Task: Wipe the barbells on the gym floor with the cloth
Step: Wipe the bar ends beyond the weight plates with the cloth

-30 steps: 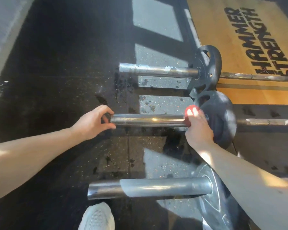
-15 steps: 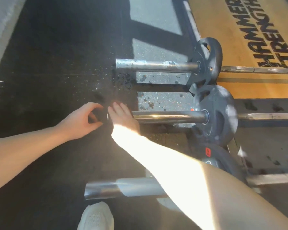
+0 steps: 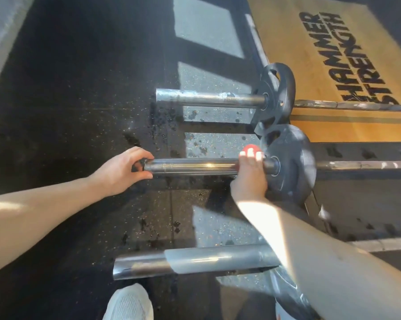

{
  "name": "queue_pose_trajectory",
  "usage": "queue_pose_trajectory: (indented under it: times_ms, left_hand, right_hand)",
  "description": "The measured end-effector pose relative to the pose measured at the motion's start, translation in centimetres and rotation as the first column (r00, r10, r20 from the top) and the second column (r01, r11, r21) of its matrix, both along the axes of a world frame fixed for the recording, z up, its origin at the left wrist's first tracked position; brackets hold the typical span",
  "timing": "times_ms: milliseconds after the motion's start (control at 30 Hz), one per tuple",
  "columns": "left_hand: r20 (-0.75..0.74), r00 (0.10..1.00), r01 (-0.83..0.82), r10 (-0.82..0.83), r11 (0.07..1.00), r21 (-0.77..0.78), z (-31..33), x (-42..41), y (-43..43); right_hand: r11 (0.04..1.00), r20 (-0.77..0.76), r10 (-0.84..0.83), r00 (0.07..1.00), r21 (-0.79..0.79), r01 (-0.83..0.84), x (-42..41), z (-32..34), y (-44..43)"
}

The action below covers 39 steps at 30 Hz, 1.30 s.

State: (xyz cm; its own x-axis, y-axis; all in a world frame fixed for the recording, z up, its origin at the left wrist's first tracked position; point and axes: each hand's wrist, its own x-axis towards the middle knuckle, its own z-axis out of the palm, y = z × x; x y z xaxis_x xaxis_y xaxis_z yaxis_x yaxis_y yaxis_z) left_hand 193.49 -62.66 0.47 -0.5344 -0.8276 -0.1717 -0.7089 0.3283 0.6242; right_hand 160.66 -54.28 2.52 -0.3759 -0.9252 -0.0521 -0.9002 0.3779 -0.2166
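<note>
Three barbells lie side by side on the black rubber floor. The middle barbell's steel sleeve (image 3: 194,166) points left and carries a black plate (image 3: 292,167). My left hand (image 3: 121,169) grips the sleeve's free end with thumb and fingers curled round it. My right hand (image 3: 249,174) wraps the sleeve next to the plate and holds a red cloth (image 3: 251,149) against it; only a bit of the cloth shows above my fingers. The far barbell (image 3: 208,98) and the near barbell (image 3: 194,262) lie untouched.
A wooden lifting platform (image 3: 333,65) with black lettering lies at the back right. The far bar's black plate (image 3: 278,93) leans close to the middle plate. Wet spots dot the floor (image 3: 160,132). My white shoe (image 3: 130,303) stands below the near bar's end.
My right hand with the red cloth slid from the sleeve's left end, beside my left hand, back along the sleeve to the plate. My left hand kept its hold on the end.
</note>
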Motion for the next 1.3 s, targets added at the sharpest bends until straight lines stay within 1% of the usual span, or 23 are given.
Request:
queue_pose_trajectory:
  times_ms: [67, 100, 133, 167, 200, 233, 300, 333, 367, 400, 467, 533, 600, 667, 767, 867, 967, 1067, 1133, 1200, 1233, 1267, 1300]
  left_hand:
    - [-0.012, 1.0, -0.02, 0.02, 1.0, -0.003, 0.0, -0.2, 0.3]
    - [-0.014, 0.999, -0.032, 0.032, 0.999, -0.002, 0.0, -0.3, 0.4]
    - [-0.01, 0.999, -0.044, 0.044, 0.999, 0.002, 0.1, -0.4, 0.5]
    - [-0.001, 0.998, -0.058, 0.058, 0.998, 0.013, 0.1, -0.4, 0.5]
    - [0.008, 0.997, -0.075, 0.075, 0.997, 0.024, 0.2, -0.5, 0.5]
    - [0.017, 0.996, -0.093, 0.093, 0.995, 0.033, 0.2, -0.5, 0.5]
    - [0.024, 0.992, -0.123, 0.122, 0.991, 0.046, 0.2, -0.4, 0.4]
    - [0.02, 0.991, -0.131, 0.13, 0.99, 0.052, 0.2, -0.5, 0.5]
    - [0.011, 0.991, -0.133, 0.133, 0.989, 0.058, 0.2, -0.5, 0.5]
    - [-0.002, 0.991, -0.132, 0.132, 0.99, 0.058, 0.2, -0.6, 0.6]
    - [-0.021, 0.993, -0.116, 0.117, 0.992, 0.048, 0.0, -0.5, 0.8]
    - [-0.025, 0.997, -0.077, 0.077, 0.997, 0.002, -0.3, -0.3, 1.0]
    - [-0.025, 0.999, -0.03, 0.03, 1.0, -0.006, -0.6, -0.2, 1.2]
    - [-0.03, 0.999, -0.023, 0.025, 0.998, 0.058, -0.9, -0.6, 1.1]
    - [-0.063, 0.996, -0.066, 0.071, 0.995, 0.074, -1.7, -2.5, 0.9]
    - [-0.105, 0.982, -0.155, 0.157, 0.988, 0.026, -2.8, -4.0, 0.8]
    - [-0.185, 0.972, -0.14, 0.145, 0.989, 0.041, -3.6, -4.1, 0.5]
    - [-0.181, 0.977, -0.102, 0.109, 0.994, 0.049, -3.6, -3.9, -0.2]
    - [-0.188, 0.975, -0.102, 0.118, 0.99, 0.092, -2.9, -4.2, -0.4]
    - [-0.178, 0.968, -0.141, 0.179, 0.968, 0.208, -2.2, -4.7, -0.9]
    - [-0.143, 0.967, -0.159, 0.212, 0.937, 0.312, -1.8, -4.9, -1.6]
    - [-0.102, 0.967, -0.164, 0.234, 0.876, 0.453, -1.3, -5.0, -2.4]
    - [-0.067, 0.967, -0.157, 0.247, 0.78, 0.605, -0.9, -5.1, -3.1]
  right_hand:
    - [0.99, 0.017, 0.137, 0.99, 0.016, -0.137, 5.2, -0.3, -0.7]
    - [0.974, 0.038, 0.216, 0.976, 0.058, -0.218, 7.8, -0.1, -1.2]
    - [0.948, 0.087, 0.313, 0.946, 0.039, -0.317, 10.2, -0.3, -1.7]
    - [0.9, 0.108, 0.435, 0.894, -0.012, -0.436, 12.3, -0.3, -2.1]
    - [0.856, 0.125, 0.517, 0.847, -0.079, -0.511, 14.0, -0.4, -2.3]
    - [0.81, 0.086, 0.586, 0.806, -0.069, -0.582, 14.9, -0.3, -2.4]
    - [0.776, 0.088, 0.631, 0.771, -0.069, -0.627, 14.7, -0.4, -2.6]
    - [0.735, 0.114, 0.675, 0.729, -0.017, -0.678, 13.8, -0.6, -2.6]
    - [0.718, 0.174, 0.682, 0.71, 0.023, -0.696, 12.7, -0.4, -2.6]
    - [0.726, 0.24, 0.658, 0.714, 0.051, -0.686, 11.4, -0.2, -2.6]
    - [0.805, 0.309, 0.544, 0.78, 0.069, -0.589, 8.6, 0.7, -1.7]
    - [0.908, 0.286, 0.384, 0.878, 0.055, -0.415, 5.0, 1.0, -0.3]
    - [0.969, 0.202, 0.234, 0.951, 0.034, -0.246, 0.9, 0.7, 0.8]
    - [0.996, 0.139, 0.093, 0.986, 0.0, -0.094, -2.2, 0.6, 1.1]
    - [0.998, 0.198, -0.058, 0.978, 0.001, 0.059, -3.8, 0.9, 0.5]
    - [0.996, 0.24, -0.091, 0.966, 0.004, 0.092, -3.5, 1.5, 0.3]
    - [0.997, 0.248, -0.078, 0.965, 0.022, 0.075, -3.7, 2.2, 0.7]
    - [0.999, 0.257, -0.033, 0.966, 0.026, 0.027, -4.3, 2.0, 0.8]
    - [0.998, 0.262, 0.029, 0.965, 0.043, -0.042, -4.9, 1.4, 0.6]
    - [0.993, 0.252, 0.08, 0.964, 0.066, -0.099, -5.8, 0.7, 0.4]
    - [0.994, 0.242, 0.073, 0.968, 0.063, -0.09, -6.1, 0.3, 0.2]
    - [0.997, 0.232, 0.05, 0.971, 0.039, -0.061, -6.2, 0.0, 0.0]
    - [1.0, 0.225, 0.014, 0.974, -0.003, -0.014, -6.0, -0.3, -0.1]
